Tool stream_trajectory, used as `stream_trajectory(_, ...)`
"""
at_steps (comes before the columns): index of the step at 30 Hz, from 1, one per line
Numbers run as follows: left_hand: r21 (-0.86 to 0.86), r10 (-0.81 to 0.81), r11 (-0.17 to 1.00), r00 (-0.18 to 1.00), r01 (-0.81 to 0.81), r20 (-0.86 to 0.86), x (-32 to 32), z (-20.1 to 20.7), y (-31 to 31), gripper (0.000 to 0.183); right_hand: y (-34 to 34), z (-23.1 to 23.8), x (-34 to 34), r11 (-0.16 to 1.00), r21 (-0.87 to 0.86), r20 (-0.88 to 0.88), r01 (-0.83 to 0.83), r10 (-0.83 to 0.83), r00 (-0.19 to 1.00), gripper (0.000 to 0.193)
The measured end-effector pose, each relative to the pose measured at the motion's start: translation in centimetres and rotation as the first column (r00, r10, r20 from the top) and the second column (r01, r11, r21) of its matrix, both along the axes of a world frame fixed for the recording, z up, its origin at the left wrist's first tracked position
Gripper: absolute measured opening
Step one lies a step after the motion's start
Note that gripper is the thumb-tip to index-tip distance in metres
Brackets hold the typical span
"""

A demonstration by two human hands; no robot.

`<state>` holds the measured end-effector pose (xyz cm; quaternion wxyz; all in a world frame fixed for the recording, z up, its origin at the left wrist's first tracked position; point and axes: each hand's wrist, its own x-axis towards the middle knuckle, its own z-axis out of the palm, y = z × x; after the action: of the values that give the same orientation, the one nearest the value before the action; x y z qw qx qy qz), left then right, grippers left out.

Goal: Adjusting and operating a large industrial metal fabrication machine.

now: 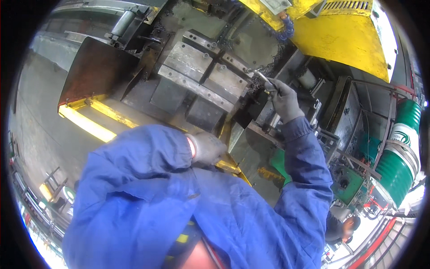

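Observation:
My right hand [285,102], in a grey glove, is closed round a bright, bent metal hex key [260,75]. The key's far end meets a bolt at the right end of a steel clamping block [235,62]. This block lies along the upper side of a flat steel plate [226,82], one of two side by side on the machine bed. Lower and to the left, my gloved left hand [208,148] is curled in front of my body, close to a yellow rail [228,166]. Its fingertips are hidden, and whatever they may grip cannot be made out.
A yellow machine housing [340,42] with a blue hose [286,31] overhangs the upper right. Dark metal chips lie around the bed. At the left stands a brown metal guard [96,67]. Green drums [398,166] stand at the right, and another person [342,226] is lower right.

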<state>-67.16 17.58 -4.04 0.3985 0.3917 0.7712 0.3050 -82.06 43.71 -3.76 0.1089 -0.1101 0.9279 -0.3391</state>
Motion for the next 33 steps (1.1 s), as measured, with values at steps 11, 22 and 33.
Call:
stream_trajectory(11, 0.019, -0.005, 1.0, 1.0, 0.005, 0.002, 1.1, -0.9, 0.2, 0.026, -2.9, 3.2, 2.1, 0.96, 0.08, 0.604, 0.27, -0.262, 0.753, 0.048)
stream_trajectory(22, -0.049, -0.097, 0.994, 0.994, 0.099, 0.055, 1.0, 0.2, 0.8, 0.034, -20.5, 3.5, 6.3, -0.003, -0.264, 0.948, 0.965, -0.184, 0.259, 0.045)
stream_trajectory(33, -0.072, -0.318, 0.948, 0.94, 0.312, -0.126, 1.2, -0.6, 0.5, 0.037, -20.9, 1.1, 5.4, -0.186, -0.383, 0.918, 0.905, 0.036, 0.396, 0.036)
